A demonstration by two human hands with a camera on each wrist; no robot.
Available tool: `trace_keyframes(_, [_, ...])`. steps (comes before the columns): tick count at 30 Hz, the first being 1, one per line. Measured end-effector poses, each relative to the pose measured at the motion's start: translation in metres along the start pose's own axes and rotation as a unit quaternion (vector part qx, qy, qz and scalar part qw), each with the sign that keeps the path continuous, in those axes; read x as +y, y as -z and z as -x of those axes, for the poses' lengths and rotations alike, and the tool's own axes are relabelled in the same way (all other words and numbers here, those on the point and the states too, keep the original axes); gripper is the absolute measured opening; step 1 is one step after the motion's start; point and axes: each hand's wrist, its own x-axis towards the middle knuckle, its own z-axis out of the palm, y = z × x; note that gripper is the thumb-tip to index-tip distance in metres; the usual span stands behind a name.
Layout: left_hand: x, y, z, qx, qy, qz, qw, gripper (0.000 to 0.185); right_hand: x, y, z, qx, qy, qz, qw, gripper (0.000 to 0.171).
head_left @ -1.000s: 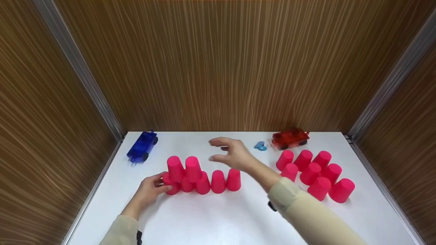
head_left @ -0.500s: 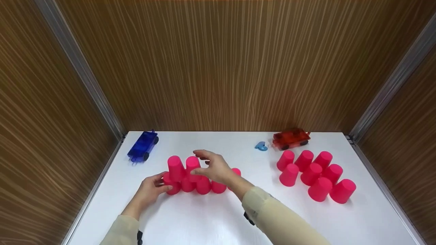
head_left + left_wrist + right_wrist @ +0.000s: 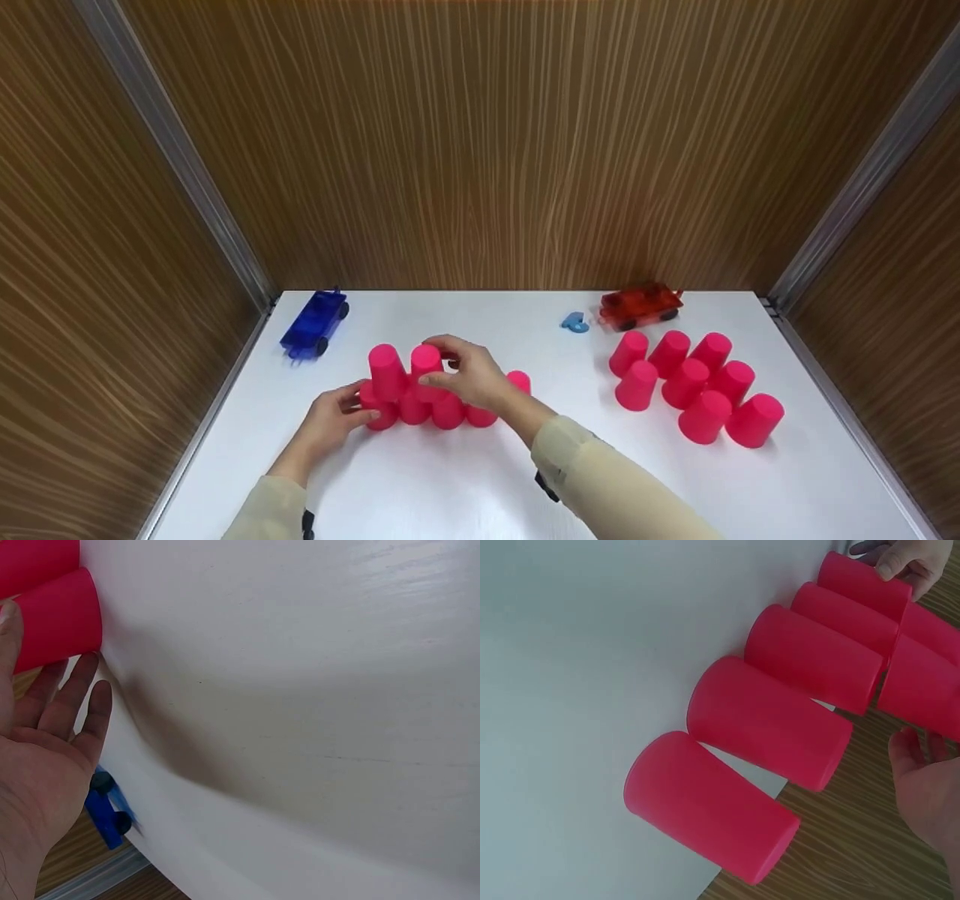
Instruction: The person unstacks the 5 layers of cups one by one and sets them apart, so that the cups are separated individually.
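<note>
Having just closed in, the right grip [image 3: 474,375] pinches the upper three-o'clock pink cup [image 3: 426,365], seemingly to steady it on the lower row [image 3: 448,414], while the left grip [image 3: 328,421] curls round the row's nine-o'clock end cup [image 3: 384,411] on the white worktop [image 3: 450,484] before us.

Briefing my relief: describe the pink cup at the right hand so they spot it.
On the white table, five upturned pink tapered cups in a row carry two more. Pick the upper right one, the only cup the right hand grips.
</note>
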Motion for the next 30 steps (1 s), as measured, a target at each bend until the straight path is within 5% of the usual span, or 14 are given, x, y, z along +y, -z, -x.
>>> trace_keyframes(12, [0.002, 0.0, 0.003, -0.004, 0.002, 0.004, 1.0, 0.07, 0.003, 0.071, 0.039, 0.027, 0.028, -0.017, 0.999, 0.059])
trace_keyframes(30, [0.002, 0.001, 0.004, -0.009, 0.012, 0.01, 0.9998, 0.072, 0.053, 0.166, 0.135, 0.146, -0.033, 0.046, 0.988, 0.073])
